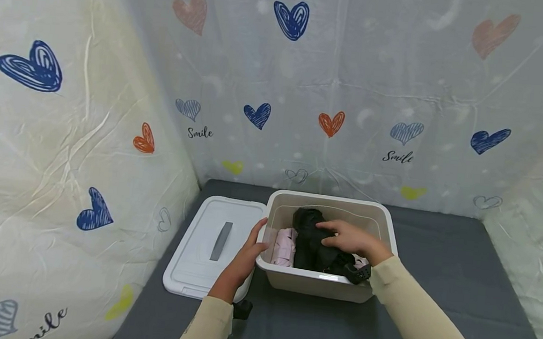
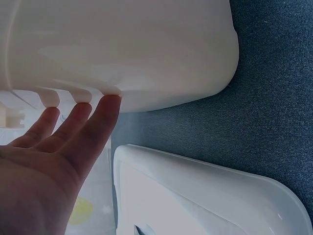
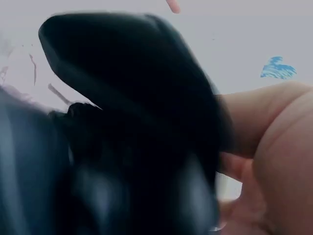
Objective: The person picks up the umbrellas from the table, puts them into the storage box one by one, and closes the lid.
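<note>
In the head view a beige plastic storage bin (image 1: 319,285) stands uncovered. My left hand (image 1: 243,258) rests at its left rim; in the left wrist view the straight fingers (image 2: 98,120) touch the bin's outer wall. Inside lies a black, soft-looking bundle (image 1: 310,248), its exact kind unclear. My right hand (image 1: 355,239) reaches in over the right side, thumb and forefinger spread on the bundle. Up close in the right wrist view, a dark blurred shape hides those fingertips. A pink rolled cloth (image 1: 284,247) with dark marks sits at the bin's left end.
Left of the bin lies its white lid (image 1: 196,249) with a grey handle (image 1: 221,241), flat on the dark grey tabletop (image 1: 440,292). Hanging sheets printed with hearts (image 1: 331,123) enclose the back and sides. Black wrist straps (image 1: 242,310) are on both arms.
</note>
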`<state>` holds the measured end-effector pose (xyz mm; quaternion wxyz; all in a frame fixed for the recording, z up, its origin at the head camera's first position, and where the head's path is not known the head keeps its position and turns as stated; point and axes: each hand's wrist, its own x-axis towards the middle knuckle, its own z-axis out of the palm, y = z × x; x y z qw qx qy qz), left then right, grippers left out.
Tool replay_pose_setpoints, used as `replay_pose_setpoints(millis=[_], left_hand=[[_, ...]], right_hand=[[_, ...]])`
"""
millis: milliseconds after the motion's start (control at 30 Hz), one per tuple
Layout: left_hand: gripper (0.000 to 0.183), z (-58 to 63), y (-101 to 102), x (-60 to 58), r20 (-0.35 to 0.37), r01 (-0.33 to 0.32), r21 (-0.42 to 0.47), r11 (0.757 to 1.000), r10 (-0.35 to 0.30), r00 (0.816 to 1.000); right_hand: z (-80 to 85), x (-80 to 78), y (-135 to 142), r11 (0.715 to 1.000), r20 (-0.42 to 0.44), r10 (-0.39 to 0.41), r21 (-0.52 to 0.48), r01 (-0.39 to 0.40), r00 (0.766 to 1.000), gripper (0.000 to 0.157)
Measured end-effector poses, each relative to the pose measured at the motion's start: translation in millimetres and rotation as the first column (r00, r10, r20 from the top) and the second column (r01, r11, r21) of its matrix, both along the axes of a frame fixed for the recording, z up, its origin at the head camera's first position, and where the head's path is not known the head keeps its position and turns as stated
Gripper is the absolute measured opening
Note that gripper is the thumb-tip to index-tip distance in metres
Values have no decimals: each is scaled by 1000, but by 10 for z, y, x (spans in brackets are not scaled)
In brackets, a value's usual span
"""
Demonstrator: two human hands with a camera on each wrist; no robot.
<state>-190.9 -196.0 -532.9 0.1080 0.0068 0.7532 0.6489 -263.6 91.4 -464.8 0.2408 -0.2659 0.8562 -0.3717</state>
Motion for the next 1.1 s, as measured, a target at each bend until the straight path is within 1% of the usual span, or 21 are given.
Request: replay_pose_setpoints(millis=[133,200,333,400,633,700,800,933,1100], left_hand=[[61,6,7,1,-4,-1,-18,1000,1,1000],[61,9,14,-2,-6,0,-15,1000,0,1000],[62,11,16,-8,-10,1,-1,1000,-1,1000],[62,16,13,-9,-14,4,-4,1000,-4,1000],[59,39,-1,-6,21,0,-46,999,0,1000],[59,40,-23,-6,19,18,-51,999,-17,1000],[58,53,-61,-5,3,43,-48,998,-43,999],[56,67,-95,-7,-22,62,-37,997,-63,998],[55,90,-102,-12,-46,71,-82,994,-75,996]], right_hand=[[0,-11,30,996,82,-21,-82,28,996,50],[16,-3,58,994,125,-29,-101,42,992,49],[63,26,110,996,116,-18,-84,28,993,45],[92,43,137,997,97,-17,-70,24,995,43],[185,117,259,999,37,-2,-47,4,999,41],[197,144,299,999,19,-1,-44,2,1000,41],[223,199,345,1000,-33,6,-27,-7,999,41],[258,285,410,1000,-118,28,9,-27,993,41],[292,394,512,998,-213,51,35,-44,976,40]])
